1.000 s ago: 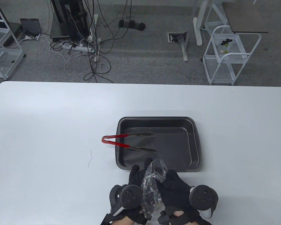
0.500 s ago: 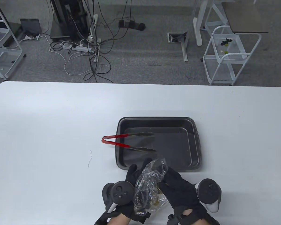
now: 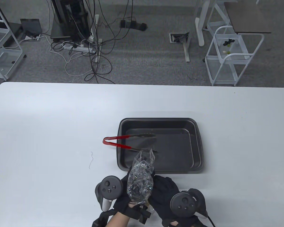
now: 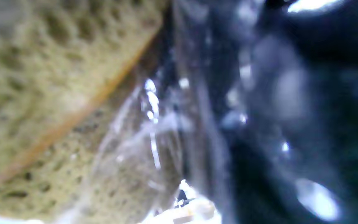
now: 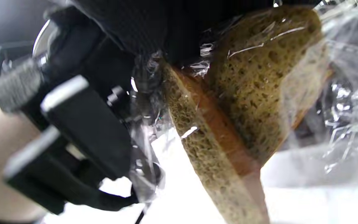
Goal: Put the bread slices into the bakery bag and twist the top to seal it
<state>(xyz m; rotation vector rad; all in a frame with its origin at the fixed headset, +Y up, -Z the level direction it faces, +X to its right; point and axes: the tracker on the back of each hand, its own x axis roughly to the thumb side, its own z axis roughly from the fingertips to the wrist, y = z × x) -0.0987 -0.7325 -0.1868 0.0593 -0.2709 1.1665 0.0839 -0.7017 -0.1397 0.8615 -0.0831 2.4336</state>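
A clear plastic bakery bag (image 3: 140, 179) stands between my two black-gloved hands near the table's front edge, its crumpled top pointing toward the dark tray. My left hand (image 3: 125, 186) and my right hand (image 3: 162, 189) both grip the bag's gathered neck from either side. The right wrist view shows two brown bread slices (image 5: 228, 118) inside the bag (image 5: 346, 93), hanging just above the white table. In the left wrist view the bread slices (image 4: 42, 93) fill the left side behind blurred plastic (image 4: 197, 124).
A dark baking tray (image 3: 198, 146) sits just beyond the hands. Red-handled tongs (image 3: 123, 143) lie across its left rim, tips inside. A thin twist tie (image 3: 91, 160) lies on the white table left of the tray.
Both hands have turned around the bag: the left tracker shifted left and up, the right tracker dropped toward the front edge. The bag's top swung left and now stands narrower and taller.
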